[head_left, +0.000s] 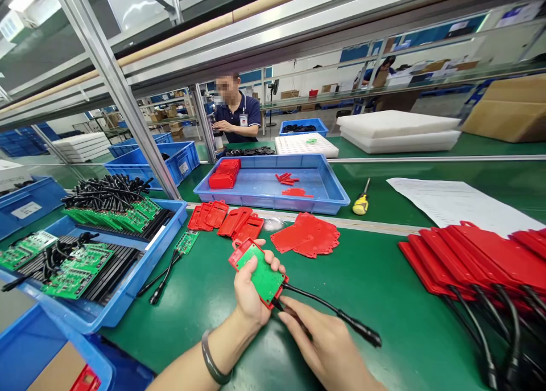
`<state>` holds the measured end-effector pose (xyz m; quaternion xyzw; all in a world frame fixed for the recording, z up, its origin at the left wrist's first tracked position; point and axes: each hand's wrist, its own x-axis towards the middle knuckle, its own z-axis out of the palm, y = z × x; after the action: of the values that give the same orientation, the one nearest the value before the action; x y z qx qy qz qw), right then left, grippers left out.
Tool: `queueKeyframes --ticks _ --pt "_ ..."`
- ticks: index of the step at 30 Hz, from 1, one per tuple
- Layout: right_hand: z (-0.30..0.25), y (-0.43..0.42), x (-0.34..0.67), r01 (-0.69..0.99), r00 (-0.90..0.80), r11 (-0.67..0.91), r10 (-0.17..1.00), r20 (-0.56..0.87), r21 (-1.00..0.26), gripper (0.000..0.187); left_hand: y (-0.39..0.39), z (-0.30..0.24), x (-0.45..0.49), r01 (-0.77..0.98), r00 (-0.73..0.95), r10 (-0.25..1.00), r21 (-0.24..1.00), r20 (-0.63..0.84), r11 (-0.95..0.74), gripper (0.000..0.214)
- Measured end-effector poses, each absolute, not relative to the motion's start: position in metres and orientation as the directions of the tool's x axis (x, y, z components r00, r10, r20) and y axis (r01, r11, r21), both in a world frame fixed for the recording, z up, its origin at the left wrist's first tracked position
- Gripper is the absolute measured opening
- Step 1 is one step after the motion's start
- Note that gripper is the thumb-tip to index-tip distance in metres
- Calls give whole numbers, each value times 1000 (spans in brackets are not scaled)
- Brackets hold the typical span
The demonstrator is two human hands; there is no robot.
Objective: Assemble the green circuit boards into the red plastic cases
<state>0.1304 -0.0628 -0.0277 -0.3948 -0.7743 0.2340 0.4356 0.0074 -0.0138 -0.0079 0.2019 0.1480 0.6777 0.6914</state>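
My left hand (pixel 251 294) is wrapped round a red plastic case with a green circuit board (pixel 263 274) lying in it, thumb on the board's face. Two black cables leave the case's lower end; one black cable (pixel 336 311) stretches right to a connector. My right hand (pixel 318 337) pinches the other cable close to where it meets the case. Just beyond the case lie several red case shells (pixel 241 223) and a fan of flat red covers (pixel 315 234). A loose green circuit board (pixel 186 242) with black cables rests left of my hands.
At left, a blue tray (pixel 106 314) holds boards with cables. Stacked red cases (pixel 482 260) trail cables at right. Behind are a shallow blue bin (pixel 273 200), a yellow screwdriver (pixel 361 203) and paper sheets (pixel 464 203). A metal post (pixel 115 89) rises at left. A co-worker (pixel 239 115) is across the bench.
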Motion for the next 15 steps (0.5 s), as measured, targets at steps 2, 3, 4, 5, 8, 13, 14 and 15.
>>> queueKeyframes --ticks 2,3,4,5,8,13,14,15 --pt "-22 -61 141 467 -290 746 636 715 -475 21 -11 -9 5 -884 27 998 467 48 1 21" --pt "-21 -58 145 505 -285 757 600 748 -415 22 -10 -10 5 -884 26 999 468 44 2 21" --pt "-20 -56 148 557 -281 735 604 746 -386 21 -10 -10 5 -883 28 999 470 43 5 21" --pt "-21 -53 149 611 -280 696 635 720 -376 19 -11 -11 5 -881 35 999 473 43 10 21" --pt "-26 -48 149 695 -315 605 742 592 -389 24 -15 -11 8 -876 65 996 480 53 32 22" --pt "-30 -47 145 668 -340 518 851 400 -534 35 -21 -11 12 -857 93 993 514 76 41 22" --pt "-29 -47 144 647 -331 489 871 363 -585 36 -21 -11 12 -856 97 992 516 78 43 22" --pt "-28 -47 144 612 -321 451 892 317 -650 38 -21 -12 13 -856 98 992 515 81 43 23"
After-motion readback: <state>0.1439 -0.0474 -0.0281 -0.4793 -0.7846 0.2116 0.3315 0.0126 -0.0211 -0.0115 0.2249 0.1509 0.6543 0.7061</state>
